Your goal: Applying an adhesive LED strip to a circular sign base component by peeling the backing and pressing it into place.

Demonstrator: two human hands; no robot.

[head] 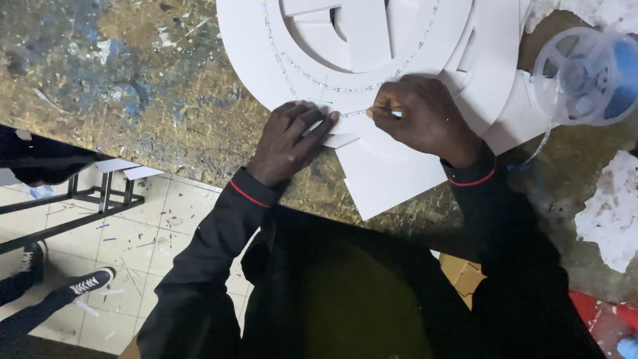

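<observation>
- Head view: the left hand [290, 141] lies flat, palm down, on the near edge of a large white round cut-out board [425, 46]; its fingers [312, 119] are spread and press the board at the spot where a thin LED strip [279, 60] ends; it grips nothing, only pressing down.
- The right hand [425, 116] sits just to the right of the left one; its fingertips are pinched on the near end of the LED strip, holding it against the board; the two hands nearly touch at the fingertips.
- The LED strip runs as a dotted line in a curve along the board, from the far left edge round to the near edge under the hands.
- The board lies on a worn, paint-spattered worktable [133, 86], at its far middle; raised white shapes sit on the board's centre; a plain white sheet [385, 179] sticks out from under it toward the person.
- To the far right a clear plastic reel [585, 76] rests on the table, a thin tape trailing from it toward the board; white torn patches [608, 206] mark the table on the right.
- Both sleeves are black with a red cuff line [249, 194].
- Near left, beyond the table edge, a tiled floor [139, 246] shows a black metal frame [86, 196] and another person's black-and-white sneaker [90, 282].
</observation>
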